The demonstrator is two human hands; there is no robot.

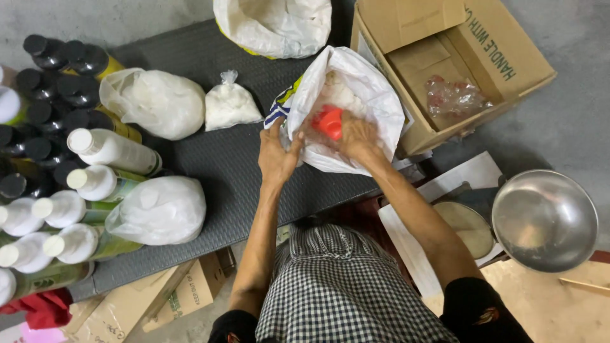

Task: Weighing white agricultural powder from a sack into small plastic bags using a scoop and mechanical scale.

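Observation:
A white woven sack stands open on the dark grey mat, with white powder inside. My right hand reaches into its mouth and is closed around a red scoop. My left hand grips the near left rim of the sack, holding it open. A small clear knotted bag of white powder lies just left of the sack.
Two filled white plastic bags lie on the mat. Several black-capped and white-capped bottles crowd the left. An open cardboard box stands at the back right, a steel bowl at the right, another sack behind.

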